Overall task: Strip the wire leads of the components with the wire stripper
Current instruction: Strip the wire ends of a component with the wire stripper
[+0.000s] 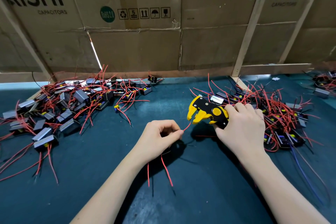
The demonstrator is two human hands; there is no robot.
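Note:
My right hand grips the yellow and black wire stripper, whose jaws point left and stand apart. My left hand pinches a red wire lead between thumb and forefinger; the lead's tip reaches up toward the stripper's jaws, just below them. The component that the lead belongs to is mostly hidden under my left hand, and two more red leads hang out below the palm.
A heap of grey and black components with red leads lies at the left on the dark green mat. Another heap sits right behind my right hand. A cardboard wall with wooden struts closes the back.

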